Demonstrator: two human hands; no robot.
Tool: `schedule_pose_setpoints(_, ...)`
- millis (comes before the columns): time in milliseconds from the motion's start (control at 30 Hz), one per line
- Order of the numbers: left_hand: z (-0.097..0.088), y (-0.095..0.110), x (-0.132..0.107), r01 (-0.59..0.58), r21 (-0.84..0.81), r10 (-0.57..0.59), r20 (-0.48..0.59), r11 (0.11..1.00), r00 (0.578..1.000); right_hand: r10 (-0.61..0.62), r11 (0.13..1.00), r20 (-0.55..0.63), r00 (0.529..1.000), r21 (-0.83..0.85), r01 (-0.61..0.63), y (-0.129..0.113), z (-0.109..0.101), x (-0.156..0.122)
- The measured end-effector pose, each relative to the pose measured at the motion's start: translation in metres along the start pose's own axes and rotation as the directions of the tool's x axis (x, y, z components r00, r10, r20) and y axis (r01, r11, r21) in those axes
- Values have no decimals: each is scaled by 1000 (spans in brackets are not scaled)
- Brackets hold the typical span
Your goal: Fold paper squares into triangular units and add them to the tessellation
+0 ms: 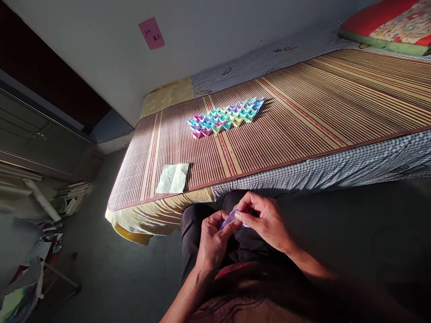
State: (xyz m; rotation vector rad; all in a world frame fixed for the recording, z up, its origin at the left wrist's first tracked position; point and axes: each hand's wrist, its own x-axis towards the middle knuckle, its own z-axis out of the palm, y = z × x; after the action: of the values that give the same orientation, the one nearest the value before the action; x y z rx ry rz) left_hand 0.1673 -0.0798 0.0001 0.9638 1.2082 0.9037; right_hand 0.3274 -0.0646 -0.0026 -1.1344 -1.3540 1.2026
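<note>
My left hand (212, 237) and my right hand (264, 222) meet above my lap, both pinching a small folded piece of purple paper (230, 218). The fingers of both hands are closed on it. On the bamboo mat (303, 112) ahead lie several small folded paper boats (227, 117) in pink, blue, green and purple, packed in tidy rows. A creased pale green sheet of paper (173, 178) rests flat near the mat's front edge, to the left of my hands.
The mat covers a bed with checked fabric (336, 168) along its side. A red and floral pillow (390, 24) lies at the far right. A pink note (151, 32) is stuck on the wall. Papers and clutter (30, 269) sit on the floor at left.
</note>
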Motion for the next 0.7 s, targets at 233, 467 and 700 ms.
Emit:
schedule_pose_setpoints(233,1,-2,2,25,-68,-24,6,997,1000,53,999,19,998,-14,-52,2,-2,0)
schedule_pose_setpoints(467,0,3,0,15,3,-15,20,1000,1000,10,1000,48,999,2,-10,5,-2,1)
schedule_pose_setpoints(700,-2,0,1,-5,0,5,28,1000,1000,-6,997,71,997,-82,12,6,-6,1)
